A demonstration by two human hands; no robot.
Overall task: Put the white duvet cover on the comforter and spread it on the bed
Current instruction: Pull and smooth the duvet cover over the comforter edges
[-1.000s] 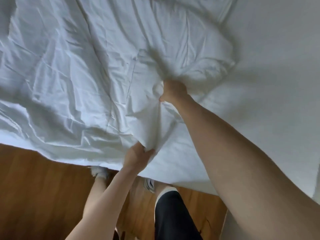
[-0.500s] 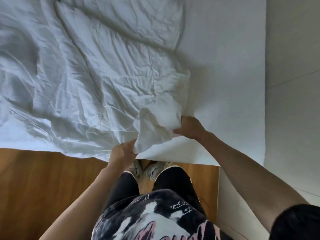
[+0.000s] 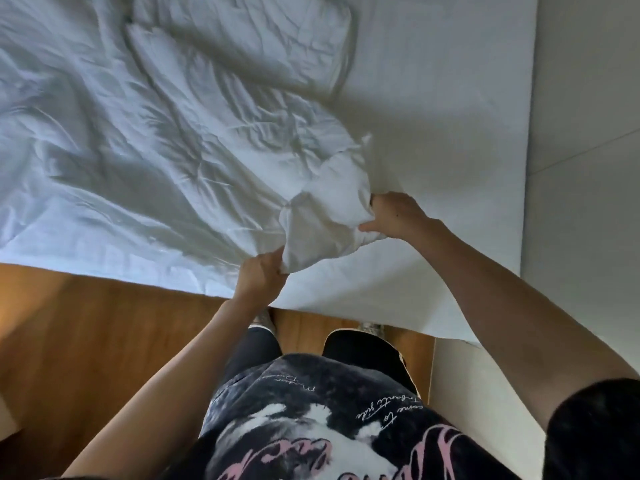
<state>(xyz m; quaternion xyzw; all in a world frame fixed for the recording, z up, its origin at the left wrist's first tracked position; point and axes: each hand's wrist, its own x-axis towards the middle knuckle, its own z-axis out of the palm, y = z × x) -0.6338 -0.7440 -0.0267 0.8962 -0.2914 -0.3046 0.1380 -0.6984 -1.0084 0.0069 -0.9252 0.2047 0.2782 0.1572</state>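
A crumpled white duvet cover (image 3: pixel 166 140) lies over the left and middle of the bed (image 3: pixel 433 98), with a bunched corner (image 3: pixel 325 216) near the bed's front edge. My left hand (image 3: pixel 261 275) pinches the lower fold of that corner at the mattress edge. My right hand (image 3: pixel 394 214) grips the right side of the same bunch, thumb toward me. Whether the comforter is inside the cover cannot be told; only white fabric shows.
The smooth white sheet covers the bed's right part. A wooden floor (image 3: pixel 86 334) runs along the front edge, where I stand with my legs (image 3: pixel 304 344) against the bed. A white wall or panel (image 3: pixel 581 168) stands close on the right.
My right hand drew back from a far reach to the near bed edge, bringing the bunched corner close to my left hand. The view tilted down, showing my shirt and legs.
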